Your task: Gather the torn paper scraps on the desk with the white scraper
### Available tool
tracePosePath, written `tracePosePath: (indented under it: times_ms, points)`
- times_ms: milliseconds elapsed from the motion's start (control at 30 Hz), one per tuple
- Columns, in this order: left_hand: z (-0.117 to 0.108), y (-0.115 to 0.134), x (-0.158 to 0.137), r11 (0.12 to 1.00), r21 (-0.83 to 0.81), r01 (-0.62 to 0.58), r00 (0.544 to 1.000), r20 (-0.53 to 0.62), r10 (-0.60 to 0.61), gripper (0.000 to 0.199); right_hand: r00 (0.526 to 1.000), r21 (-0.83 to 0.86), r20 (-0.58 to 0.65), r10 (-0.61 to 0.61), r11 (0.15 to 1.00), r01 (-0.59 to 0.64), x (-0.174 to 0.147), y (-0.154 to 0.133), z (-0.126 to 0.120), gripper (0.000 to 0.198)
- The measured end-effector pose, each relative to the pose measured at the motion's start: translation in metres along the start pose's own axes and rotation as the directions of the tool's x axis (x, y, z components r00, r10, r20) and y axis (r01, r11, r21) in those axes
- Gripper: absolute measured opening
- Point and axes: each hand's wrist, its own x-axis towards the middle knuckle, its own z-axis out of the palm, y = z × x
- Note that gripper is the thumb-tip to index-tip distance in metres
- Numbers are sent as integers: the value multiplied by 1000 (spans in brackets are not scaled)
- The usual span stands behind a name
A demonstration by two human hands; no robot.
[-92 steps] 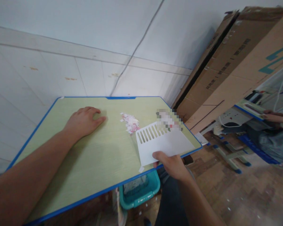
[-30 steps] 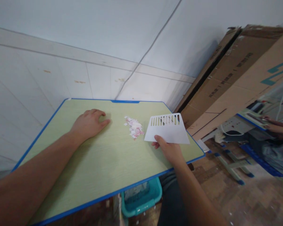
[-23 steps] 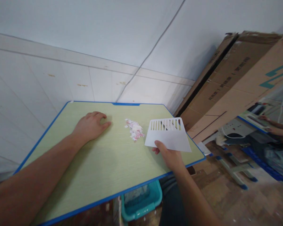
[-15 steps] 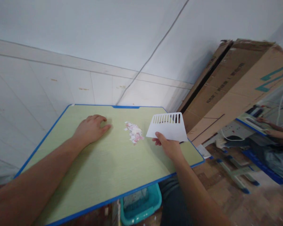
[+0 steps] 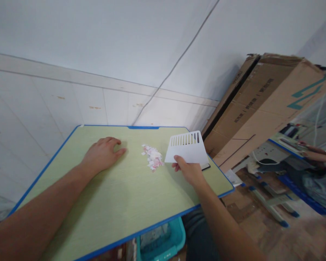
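A pile of torn pink and white paper scraps point(image 5: 153, 157) lies near the middle of the light green desk point(image 5: 116, 203). My right hand point(image 5: 188, 170) grips a flat white plastic scraper point(image 5: 186, 152) with a row of slots along its far edge. The thumb is on top and the fingers are underneath. The scraper is held just right of the scraps, and a dark-edged flat object point(image 5: 206, 167) on the desk is mostly hidden behind it. My left hand point(image 5: 104, 154) rests on the desk left of the scraps, fingers apart and holding nothing.
A teal plastic bin point(image 5: 163, 241) stands below the desk's front edge. Large cardboard boxes point(image 5: 260, 105) lean by the wall on the right. A grey cable point(image 5: 176, 65) runs down the wall behind the desk. At far right, another person point(image 5: 317, 181) sits at a desk.
My right hand and the scraper have moved slightly left, closer to the scraps. More of the dark-edged object shows. The left hand stays at its place, and the view has shifted a little.
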Motion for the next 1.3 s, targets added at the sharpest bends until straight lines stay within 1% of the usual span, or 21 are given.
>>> tracePosePath:
  times_ms: [67, 200, 333, 400, 500, 633, 767, 933, 1067, 1200, 1300]
  points:
    - [0, 0, 0, 1000, -3, 4, 1000, 0, -4, 76, 1000, -11, 26, 12, 1000, -12, 5, -1, 1, 30]
    - [-2, 1, 0, 1000, 1, 2, 1000, 1, -2, 74, 999, -29, 20, 26, 999, -25, 9, 2, 1, 27]
    - [-3, 2, -1, 1000, -2, 3, 1000, 8, -3, 78, 1000, 2, 0, -18, 1000, 18, 8, 6, 4, 24]
    - [-3, 2, -1, 1000, -5, 5, 1000, 11, -5, 79, 999, 6, 14, -30, 1000, 30, 8, 7, 5, 24]
    - [-2, 2, -2, 1000, -6, -3, 1000, -3, 3, 76, 999, 9, 47, -11, 1000, 11, 8, 7, 6, 26]
    - [-2, 2, -2, 1000, 2, -7, 1000, -9, 7, 72, 1000, 55, 23, -9, 998, 8, 7, 6, 5, 22]
    - [-4, 3, -2, 1000, 9, 9, 1000, 9, -9, 74, 996, 28, 93, -11, 1000, 8, 3, 4, 4, 22]
    - [-4, 3, -2, 1000, 6, 15, 1000, 4, -15, 71, 999, 24, 41, 7, 1000, -8, -1, 2, 4, 25]
    - [-4, 3, -2, 1000, -7, 13, 1000, 0, -13, 71, 997, -37, 76, 20, 999, -17, -2, -2, 3, 32]
    - [-5, 4, -2, 1000, -2, 9, 1000, 0, -9, 73, 996, 0, 78, 42, 999, -42, -3, -4, 4, 26]
    - [-5, 3, -2, 1000, -4, 3, 1000, -2, -3, 70, 996, 2, 69, 57, 998, -57, -3, -3, 4, 26]
